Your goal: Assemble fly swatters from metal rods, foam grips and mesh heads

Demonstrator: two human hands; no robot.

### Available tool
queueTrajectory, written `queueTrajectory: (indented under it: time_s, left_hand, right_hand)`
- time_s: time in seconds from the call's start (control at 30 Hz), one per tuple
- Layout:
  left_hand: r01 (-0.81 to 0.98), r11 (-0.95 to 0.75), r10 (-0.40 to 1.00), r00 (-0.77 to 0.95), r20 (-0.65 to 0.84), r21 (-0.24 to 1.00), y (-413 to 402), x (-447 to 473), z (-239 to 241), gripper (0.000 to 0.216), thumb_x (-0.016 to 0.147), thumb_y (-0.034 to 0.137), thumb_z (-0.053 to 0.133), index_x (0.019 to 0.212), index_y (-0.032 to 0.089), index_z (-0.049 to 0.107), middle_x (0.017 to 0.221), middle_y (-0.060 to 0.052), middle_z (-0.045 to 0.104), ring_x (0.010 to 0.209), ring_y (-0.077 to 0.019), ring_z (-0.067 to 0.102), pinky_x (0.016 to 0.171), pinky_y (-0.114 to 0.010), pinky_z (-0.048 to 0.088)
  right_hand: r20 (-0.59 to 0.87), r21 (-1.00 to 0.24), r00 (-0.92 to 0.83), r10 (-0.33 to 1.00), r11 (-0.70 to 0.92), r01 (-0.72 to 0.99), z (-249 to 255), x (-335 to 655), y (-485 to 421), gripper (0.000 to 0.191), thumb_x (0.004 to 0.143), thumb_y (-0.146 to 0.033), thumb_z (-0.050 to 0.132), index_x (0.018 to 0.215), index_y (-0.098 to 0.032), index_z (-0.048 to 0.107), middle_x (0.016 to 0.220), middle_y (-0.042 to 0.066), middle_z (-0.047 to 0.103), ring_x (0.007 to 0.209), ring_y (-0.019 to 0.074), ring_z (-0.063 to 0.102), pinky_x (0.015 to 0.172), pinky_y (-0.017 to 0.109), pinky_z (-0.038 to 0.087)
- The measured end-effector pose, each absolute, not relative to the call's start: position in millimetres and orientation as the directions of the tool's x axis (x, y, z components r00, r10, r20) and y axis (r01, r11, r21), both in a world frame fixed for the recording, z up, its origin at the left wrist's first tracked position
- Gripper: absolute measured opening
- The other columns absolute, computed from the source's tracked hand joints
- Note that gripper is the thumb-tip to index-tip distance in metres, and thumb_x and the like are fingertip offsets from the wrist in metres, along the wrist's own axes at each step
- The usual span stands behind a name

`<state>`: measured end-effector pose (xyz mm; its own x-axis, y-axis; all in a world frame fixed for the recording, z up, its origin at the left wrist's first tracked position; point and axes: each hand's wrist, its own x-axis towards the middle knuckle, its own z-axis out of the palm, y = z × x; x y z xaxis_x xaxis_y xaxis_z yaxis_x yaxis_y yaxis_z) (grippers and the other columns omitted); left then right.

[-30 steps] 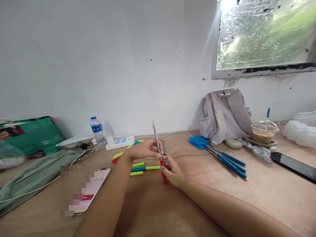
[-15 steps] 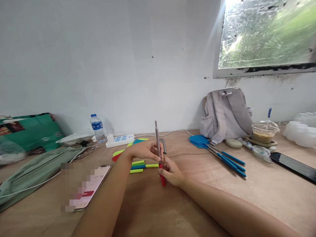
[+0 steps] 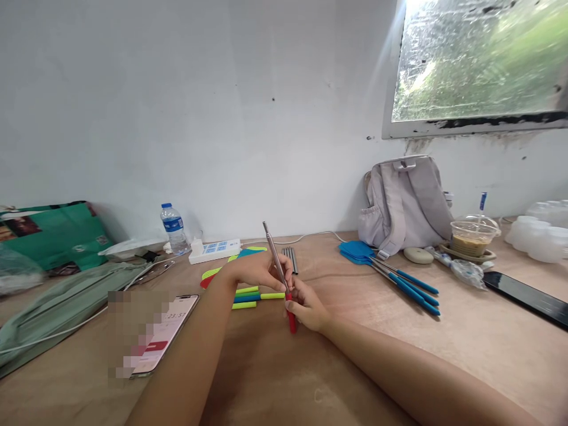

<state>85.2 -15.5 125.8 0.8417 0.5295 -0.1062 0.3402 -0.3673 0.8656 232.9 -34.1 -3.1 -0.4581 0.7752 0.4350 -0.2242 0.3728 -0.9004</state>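
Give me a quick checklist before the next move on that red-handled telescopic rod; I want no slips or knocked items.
1. Right hand closed on the red handle: ok.
2. Left hand pinching the metal rod above the handle: ok.
3. Rod tip free of the wall and other things: ok, it points up and leftward in open air.
4. Loose parts within reach: ok, the dark metal rods and the green and blue handles lie just behind the hands.
5. Phone apart from the left forearm: ok, but close.
6. Rod sections fully seated in the handle: cannot tell, fingers hide the joint.
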Motion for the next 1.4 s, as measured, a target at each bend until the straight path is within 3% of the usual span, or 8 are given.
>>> queueTrajectory:
  time_s: [0.37,0.57,0.7,0.83,1.07,1.23,1.4]
  left_hand:
    - [0.435,-0.410,0.607,0.786,-0.115,0.802,-27.9,92.4,135.6,0.023,0.069,0.029,0.064,0.085,0.019,0.052,0.086,-0.001,0.061,0.082,-0.0160,0.059,0.073,-0.030,0.046]
    - [0.376,-0.436,0.673,0.739,0.019,0.818,-38.5,92.6,144.8,0.022,0.074,0.031,0.059,0.089,0.019,0.048,0.089,-0.002,0.058,0.084,-0.0156,0.058,0.079,-0.034,0.046]
    - [0.334,-0.468,0.770,0.608,0.192,0.818,-47.2,88.8,157.1,0.028,0.076,0.034,0.057,0.098,0.019,0.047,0.101,-0.004,0.056,0.094,-0.0179,0.057,0.083,-0.037,0.044]
    - [0.281,-0.475,0.807,0.518,0.284,0.834,-52.8,83.9,168.4,0.027,0.083,0.039,0.046,0.098,0.017,0.051,0.095,-0.006,0.059,0.091,-0.0191,0.059,0.081,-0.038,0.047]
    - [0.335,-0.496,0.806,0.520,0.282,0.801,-57.0,78.2,173.5,0.036,0.084,0.044,0.042,0.096,0.015,0.058,0.095,-0.007,0.064,0.086,-0.0191,0.060,0.080,-0.036,0.047]
    - [0.501,-0.534,0.768,0.624,0.144,0.681,-57.0,82.2,171.1,0.035,0.083,0.044,0.043,0.096,0.020,0.064,0.099,-0.003,0.064,0.095,-0.0180,0.056,0.087,-0.032,0.044]
    - [0.461,-0.522,0.720,0.690,0.080,0.718,-63.3,90.9,172.2,0.032,0.083,0.041,0.044,0.099,0.022,0.064,0.101,-0.002,0.065,0.095,-0.0168,0.057,0.085,-0.028,0.044]
  right_hand:
    - [0.462,-0.878,-0.487,0.741,0.458,-0.136,-0.3,235.7,-36.5,0.023,0.068,-0.018,0.048,0.089,-0.021,0.039,0.057,-0.006,0.053,0.045,0.0081,0.049,0.042,0.019,0.038]
    - [0.484,-0.854,-0.494,0.722,0.514,-0.086,-5.0,237.3,-35.2,0.021,0.067,-0.014,0.047,0.086,-0.020,0.040,0.057,-0.006,0.053,0.045,0.0077,0.047,0.042,0.018,0.036]
    - [0.489,-0.843,-0.501,0.714,0.533,-0.064,-7.2,237.8,-34.6,0.016,0.066,-0.014,0.049,0.076,-0.021,0.037,0.055,-0.007,0.049,0.044,0.0071,0.044,0.042,0.018,0.033]
    - [0.473,-0.843,-0.508,0.720,0.537,-0.023,-7.0,238.0,-35.2,0.016,0.066,-0.015,0.049,0.076,-0.021,0.037,0.053,-0.008,0.045,0.044,0.0065,0.041,0.042,0.017,0.031]
    - [0.480,-0.828,-0.505,0.717,0.561,0.008,-7.0,238.3,-35.4,0.015,0.066,-0.016,0.049,0.072,-0.021,0.037,0.051,-0.009,0.039,0.043,0.0059,0.035,0.040,0.017,0.027]
    - [0.516,-0.768,-0.482,0.708,0.632,0.105,-4.8,240.8,-34.9,0.013,0.063,-0.017,0.051,0.067,-0.020,0.038,0.051,-0.008,0.039,0.045,0.0061,0.034,0.042,0.018,0.027]
    - [0.539,-0.730,-0.503,0.676,0.673,0.122,-2.5,240.8,-36.3,0.013,0.063,-0.018,0.050,0.062,-0.020,0.037,0.048,-0.008,0.036,0.044,0.0061,0.033,0.043,0.019,0.027]
